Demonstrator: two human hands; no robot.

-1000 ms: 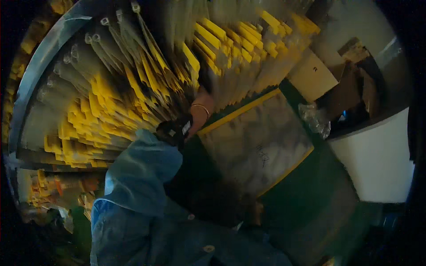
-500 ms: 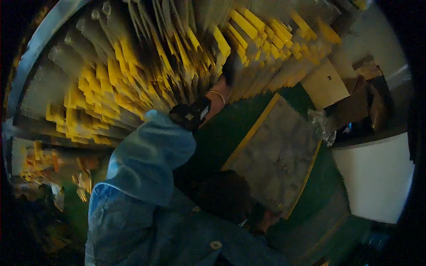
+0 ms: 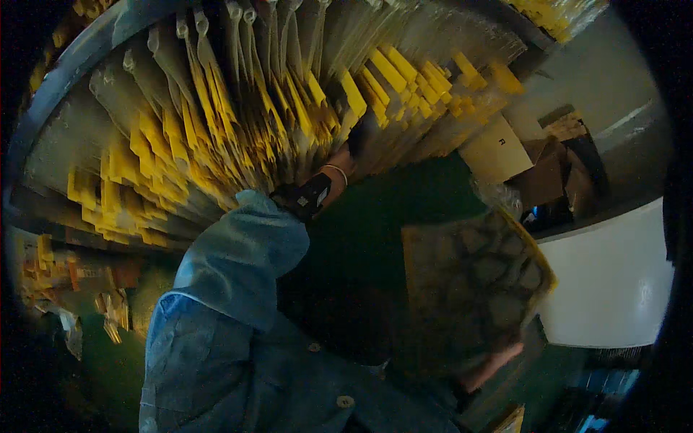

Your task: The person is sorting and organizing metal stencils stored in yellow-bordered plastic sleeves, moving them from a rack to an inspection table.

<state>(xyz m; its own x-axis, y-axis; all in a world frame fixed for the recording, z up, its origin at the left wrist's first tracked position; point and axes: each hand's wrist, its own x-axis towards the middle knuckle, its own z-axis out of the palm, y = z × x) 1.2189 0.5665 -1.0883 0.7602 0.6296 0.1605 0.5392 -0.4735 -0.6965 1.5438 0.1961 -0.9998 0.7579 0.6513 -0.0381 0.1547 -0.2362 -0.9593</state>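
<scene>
My left hand reaches into a dense row of hanging clear plastic packs with yellow edges. Its fingers are hidden among them, so their grip does not show. A black device and a thin bracelet sit on that wrist, below a blue sleeve. At the lower right, my right hand grips the lower edge of a flat grey patterned sheet with yellow edges. The sheet is tilted and blurred; its exact kind I cannot make out.
Beyond the sheet, a pale carton stands by an open brown box and crumpled clear plastic. A white panel is at the right. More yellow packs lie at the lower left, over a green floor.
The grey sheet has turned and shifted to the right with my right hand, which now shows more. My left hand stays among the packs; the view has shifted slightly.
</scene>
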